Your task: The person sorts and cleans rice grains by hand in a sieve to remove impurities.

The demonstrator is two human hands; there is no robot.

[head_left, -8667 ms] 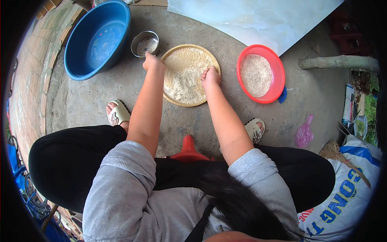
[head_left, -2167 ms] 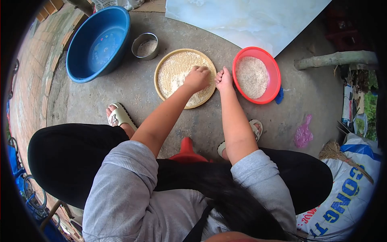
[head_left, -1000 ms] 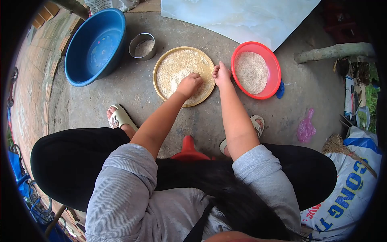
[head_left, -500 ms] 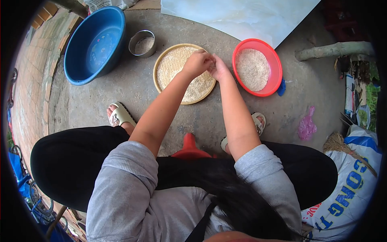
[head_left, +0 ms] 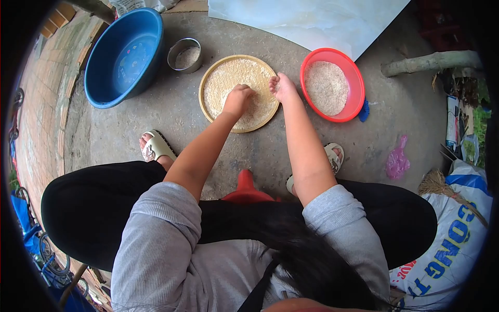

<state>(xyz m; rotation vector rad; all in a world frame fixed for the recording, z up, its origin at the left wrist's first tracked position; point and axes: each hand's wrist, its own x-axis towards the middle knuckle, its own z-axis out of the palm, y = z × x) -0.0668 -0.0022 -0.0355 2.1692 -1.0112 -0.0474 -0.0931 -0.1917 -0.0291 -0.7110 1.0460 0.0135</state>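
Note:
A round woven tray (head_left: 201,99) with a spread of pale rice-like grain (head_left: 221,80) lies on the ground in front of me. Over its middle is my left hand (head_left: 238,101), its fingers drawn together and pointing down at the grain; what they pinch, if anything, is too small to make out. My right hand (head_left: 283,88) is at the tray's right rim, palm turned up and fingers curled inward. Whatever lies in that palm is hidden. Close by on the right stands a red plastic basin (head_left: 357,96) holding whitish grain (head_left: 326,89).
A large blue basin (head_left: 127,62) tilts at the left, beside a metal bowl (head_left: 193,66) with some grain. A pale sheet (head_left: 312,23) lies beyond. Right are a wooden pole (head_left: 431,63), a pink plastic bag (head_left: 397,161), a straw broom (head_left: 439,184) and a printed sack (head_left: 442,255).
My hands were together above the tray's right side. The left hand has moved away, left and down over the grain, while the right stays near the rim with its fingers curled.

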